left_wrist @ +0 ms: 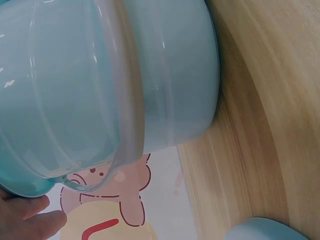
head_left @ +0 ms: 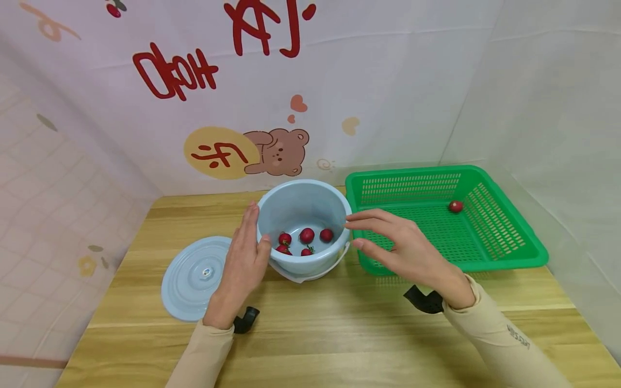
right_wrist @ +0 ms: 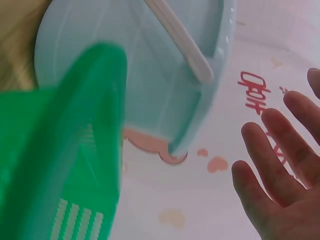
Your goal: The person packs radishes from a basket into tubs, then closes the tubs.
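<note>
A light blue bucket (head_left: 303, 186) stands upright on the table, its handle (head_left: 310, 279) hanging down at the front. Several small red radishes (head_left: 306, 235) lie on its floor, some with green stem ends. My left hand (head_left: 242, 264) is at the bucket's left rim, fingers extended along the outside and thumb near the front rim. On the other side, my right hand (head_left: 402, 242) has its fingers stretched toward the right rim, fingertips right at it. The right wrist view shows those fingers (right_wrist: 275, 160) spread, holding nothing.
To the right stands a green basket (head_left: 509, 264) with slotted sides, one red radish (head_left: 456, 206) inside. A round blue lid (head_left: 186, 293) lies flat on the table at the left, partly behind my left forearm. A printed cloth (head_left: 398, 97) hangs behind the table.
</note>
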Tool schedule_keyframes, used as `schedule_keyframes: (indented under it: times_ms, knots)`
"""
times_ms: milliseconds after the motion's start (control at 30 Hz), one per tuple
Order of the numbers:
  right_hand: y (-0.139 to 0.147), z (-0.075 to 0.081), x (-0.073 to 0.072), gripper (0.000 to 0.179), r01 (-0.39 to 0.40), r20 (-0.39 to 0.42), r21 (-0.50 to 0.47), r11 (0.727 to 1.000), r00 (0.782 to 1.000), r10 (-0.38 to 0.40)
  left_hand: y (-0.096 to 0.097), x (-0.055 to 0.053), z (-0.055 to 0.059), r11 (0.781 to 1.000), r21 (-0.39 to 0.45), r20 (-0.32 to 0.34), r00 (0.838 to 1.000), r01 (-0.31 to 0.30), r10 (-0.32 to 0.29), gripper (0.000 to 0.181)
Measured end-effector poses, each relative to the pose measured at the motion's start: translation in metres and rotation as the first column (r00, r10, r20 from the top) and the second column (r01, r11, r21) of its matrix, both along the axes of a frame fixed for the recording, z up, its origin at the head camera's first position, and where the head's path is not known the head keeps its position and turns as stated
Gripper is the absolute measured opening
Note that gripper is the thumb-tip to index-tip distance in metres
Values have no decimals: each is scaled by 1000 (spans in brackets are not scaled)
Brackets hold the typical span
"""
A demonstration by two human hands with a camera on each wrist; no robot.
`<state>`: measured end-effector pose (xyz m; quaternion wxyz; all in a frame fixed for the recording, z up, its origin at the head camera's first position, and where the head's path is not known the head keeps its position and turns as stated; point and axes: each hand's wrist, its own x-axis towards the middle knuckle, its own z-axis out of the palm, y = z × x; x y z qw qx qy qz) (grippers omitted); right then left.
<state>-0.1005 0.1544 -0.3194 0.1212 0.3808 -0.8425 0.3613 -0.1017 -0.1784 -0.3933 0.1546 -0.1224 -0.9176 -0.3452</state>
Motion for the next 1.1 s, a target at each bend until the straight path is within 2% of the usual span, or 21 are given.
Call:
schedule_keyframes:
  times_ms: [233,433,567,667,833,933,1100]
  knots:
    - [32,17,-3,35,73,-19,43,996,997,-72,0,0,1,1000,-5,-7,1000,-5,5,66]
    - [59,28,-13,36,128,-39,76,989,991,-126,1,0,2,1000,-2,-6,1000,-3,3,65]
    - [74,31,-21,34,187,-7,108,976,982,-187,0,0,2,1000,2,-5,1000,-3,3,66]
    - [86,31,-29,31,227,52,133,965,971,-235,1,0,2,1000,5,-7,1000,2,-2,66]
    - [104,28,-43,28,256,212,156,954,935,-285,1,0,1,1000,10,-4,1000,1,-1,66]
    - [115,25,-52,28,277,284,169,946,905,-316,2,1,2,1000,9,-2,1000,0,0,66]
    - [133,20,-68,33,307,407,167,937,844,-349,3,2,3,1000,6,4,1000,-3,3,66]
